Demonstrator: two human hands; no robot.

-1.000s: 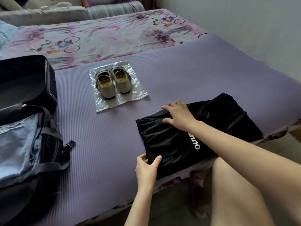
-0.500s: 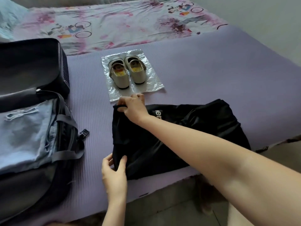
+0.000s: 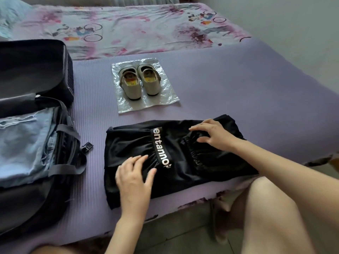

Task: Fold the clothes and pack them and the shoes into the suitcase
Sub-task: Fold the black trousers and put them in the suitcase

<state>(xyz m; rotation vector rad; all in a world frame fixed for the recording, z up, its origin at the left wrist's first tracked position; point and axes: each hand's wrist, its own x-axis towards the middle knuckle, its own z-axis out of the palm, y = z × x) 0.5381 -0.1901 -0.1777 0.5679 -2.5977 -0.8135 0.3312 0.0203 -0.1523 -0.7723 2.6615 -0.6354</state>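
A black garment (image 3: 128, 143) with a white lettered band lies folded on the purple mat near the bed's front edge. My left hand (image 3: 134, 177) rests flat on its near left part, fingers spread. My right hand (image 3: 213, 133) presses on its right part, fingers straight over a bunched fold. A pair of beige shoes (image 3: 139, 82) stands on a clear plastic sheet (image 3: 166, 99) behind the garment. The open black suitcase (image 3: 36, 198) lies at the left with folded light blue denim (image 3: 22, 142) inside under straps.
The purple mat (image 3: 238, 88) covers the front of the bed, with a floral sheet (image 3: 128, 30) behind it. The suitcase lid (image 3: 33, 68) stands up at the far left. A grey wall (image 3: 293, 24) runs along the right. My bare knee (image 3: 266, 208) is at the bed's edge.
The garment's left part was folded over, so the lettered band now shows. Both hands let go of its left edge; the left now lies flat on it, the right moved to its right part.
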